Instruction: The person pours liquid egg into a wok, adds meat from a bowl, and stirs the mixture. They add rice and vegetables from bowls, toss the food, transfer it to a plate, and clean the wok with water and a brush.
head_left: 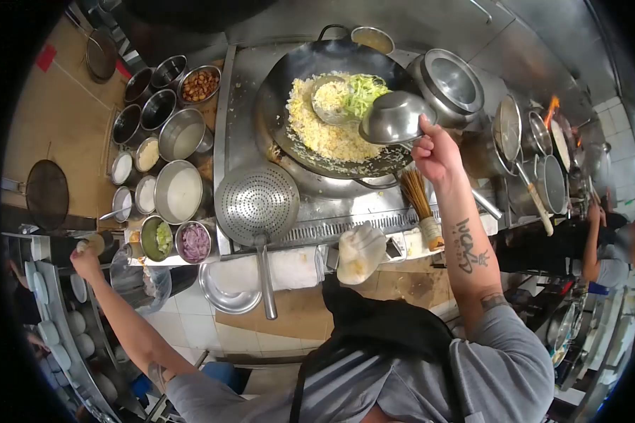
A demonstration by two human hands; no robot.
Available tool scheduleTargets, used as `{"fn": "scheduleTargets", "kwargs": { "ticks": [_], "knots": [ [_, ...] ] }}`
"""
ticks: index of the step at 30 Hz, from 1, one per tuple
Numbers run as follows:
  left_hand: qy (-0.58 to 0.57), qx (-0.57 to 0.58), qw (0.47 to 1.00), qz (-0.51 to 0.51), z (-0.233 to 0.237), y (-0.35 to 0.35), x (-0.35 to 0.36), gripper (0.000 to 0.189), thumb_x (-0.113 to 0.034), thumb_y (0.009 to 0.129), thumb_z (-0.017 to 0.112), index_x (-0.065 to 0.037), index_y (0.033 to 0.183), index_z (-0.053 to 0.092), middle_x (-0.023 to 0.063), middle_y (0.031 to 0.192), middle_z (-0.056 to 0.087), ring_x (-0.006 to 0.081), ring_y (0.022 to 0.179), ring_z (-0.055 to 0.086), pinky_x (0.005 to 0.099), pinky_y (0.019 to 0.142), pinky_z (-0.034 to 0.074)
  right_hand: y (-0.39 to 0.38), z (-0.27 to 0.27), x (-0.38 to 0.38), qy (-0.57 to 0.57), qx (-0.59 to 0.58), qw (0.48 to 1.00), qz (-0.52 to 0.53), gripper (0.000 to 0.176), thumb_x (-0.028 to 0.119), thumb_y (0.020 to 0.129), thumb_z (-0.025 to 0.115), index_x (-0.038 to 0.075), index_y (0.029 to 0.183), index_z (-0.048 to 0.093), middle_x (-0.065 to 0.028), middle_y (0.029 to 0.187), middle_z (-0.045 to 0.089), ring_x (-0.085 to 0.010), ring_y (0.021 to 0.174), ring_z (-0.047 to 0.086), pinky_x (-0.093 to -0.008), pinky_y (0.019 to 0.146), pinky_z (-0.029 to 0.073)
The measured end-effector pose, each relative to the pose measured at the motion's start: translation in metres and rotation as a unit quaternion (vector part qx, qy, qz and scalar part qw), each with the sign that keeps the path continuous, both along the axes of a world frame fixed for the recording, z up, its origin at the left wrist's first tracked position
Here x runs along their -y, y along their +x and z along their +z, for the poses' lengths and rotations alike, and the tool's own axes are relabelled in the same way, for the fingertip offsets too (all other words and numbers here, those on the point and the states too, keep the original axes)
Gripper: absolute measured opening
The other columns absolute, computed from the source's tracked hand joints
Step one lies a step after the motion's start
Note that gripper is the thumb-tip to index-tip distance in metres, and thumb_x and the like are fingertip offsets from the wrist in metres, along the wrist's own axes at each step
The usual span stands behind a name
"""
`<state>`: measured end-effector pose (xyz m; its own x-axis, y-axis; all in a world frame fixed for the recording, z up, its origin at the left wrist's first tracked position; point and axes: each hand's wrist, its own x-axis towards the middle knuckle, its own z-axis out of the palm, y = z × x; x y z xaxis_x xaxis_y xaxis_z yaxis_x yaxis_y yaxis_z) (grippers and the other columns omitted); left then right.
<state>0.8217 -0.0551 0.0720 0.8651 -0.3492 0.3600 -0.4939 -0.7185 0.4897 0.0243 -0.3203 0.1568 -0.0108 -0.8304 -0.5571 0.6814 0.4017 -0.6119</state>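
Steel bowl [395,116] hangs tipped over the wok [275,106], the right hand [436,151] keeping its grip closed on the rim. Greens [365,92] beyond the grip already lie on the rice [317,134], apparently unstirred. Left hand [86,259]: I cannot tell its grip.

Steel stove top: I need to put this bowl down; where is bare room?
Bare steel strip between the black wok and the round metal condiment tins. Another patch before the wok, between the perforated steel skimmer and the bamboo brush. Crowded: the tins left, the steel pots right.
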Motion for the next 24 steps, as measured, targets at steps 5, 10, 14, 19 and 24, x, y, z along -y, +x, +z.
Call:
{"fn": "scheduleTargets", "kwargs": {
  "ticks": [5, 10, 14, 19, 24],
  "knots": [
    [-0.352, 0.015, 0.923, -0.155, 0.135, -0.114, 0.0, 0.059, -0.019, 0.085, 0.073, 0.005, 0.128, 0.042, 0.0156, 0.118, 0.061, 0.0218, 0.102, 0.061, 0.0355, 0.09, 0.048, -0.069, 0.043, -0.073, -0.214, -0.098, 0.972, -0.022, 0.008, 0.018, 0.095, 0.06, 0.013, 0.097, 0.055, 0.0054, 0.075, 0.053, -0.0033, 0.047, 0.036, -0.0188, 0.042, 0.026],
    [-0.247, 0.183, 0.898, -0.315, 0.154, -0.281, 0.07, 0.048, -0.025, 0.092, 0.065, 0.0, 0.127, 0.046, 0.0148, 0.128, 0.053, 0.026, 0.119, 0.048, 0.0414, 0.102, 0.04, -0.15, 0.087, -0.175, -0.249, -0.252, 0.924, -0.142, 0.01, 0.018, 0.095, 0.061, 0.011, 0.094, 0.054, 0.0042, 0.077, 0.056, -0.0022, 0.045, 0.035, -0.0182, 0.04, 0.027],
    [-0.043, 0.123, 0.818, -0.561, 0.101, -0.408, 0.16, 0.059, -0.02, 0.083, 0.067, -0.008, 0.136, 0.044, 0.0181, 0.136, 0.05, 0.0324, 0.124, 0.05, 0.0403, 0.103, 0.039, -0.247, 0.096, -0.303, -0.218, -0.429, 0.847, -0.228, 0.007, 0.012, 0.096, 0.059, 0.008, 0.101, 0.056, 0.0064, 0.074, 0.05, 0.0005, 0.052, 0.038, -0.0164, 0.042, 0.029],
    [0.372, 0.085, 0.736, -0.56, 0.101, -0.519, 0.229, 0.065, -0.029, 0.075, 0.071, -0.023, 0.135, 0.048, 0.0158, 0.122, 0.062, 0.0346, 0.114, 0.057, 0.0434, 0.093, 0.048, -0.371, 0.066, -0.525, -0.044, -0.576, 0.751, -0.32, 0.008, 0.018, 0.094, 0.063, 0.011, 0.094, 0.058, 0.0068, 0.077, 0.05, -0.0004, 0.059, 0.038, -0.0173, 0.047, 0.029],
    [0.451, 0.233, 0.675, -0.536, 0.137, -0.585, 0.241, 0.058, -0.03, 0.077, 0.069, -0.02, 0.131, 0.05, 0.014, 0.118, 0.064, 0.0341, 0.11, 0.06, 0.0473, 0.09, 0.05, -0.437, 0.021, -0.751, 0.228, -0.79, 0.524, -0.222, 0.017, 0.018, 0.091, 0.064, 0.002, 0.094, 0.064, -0.0047, 0.084, 0.065, -0.0111, 0.065, 0.052, -0.0259, 0.055, 0.041]
  ]
}}
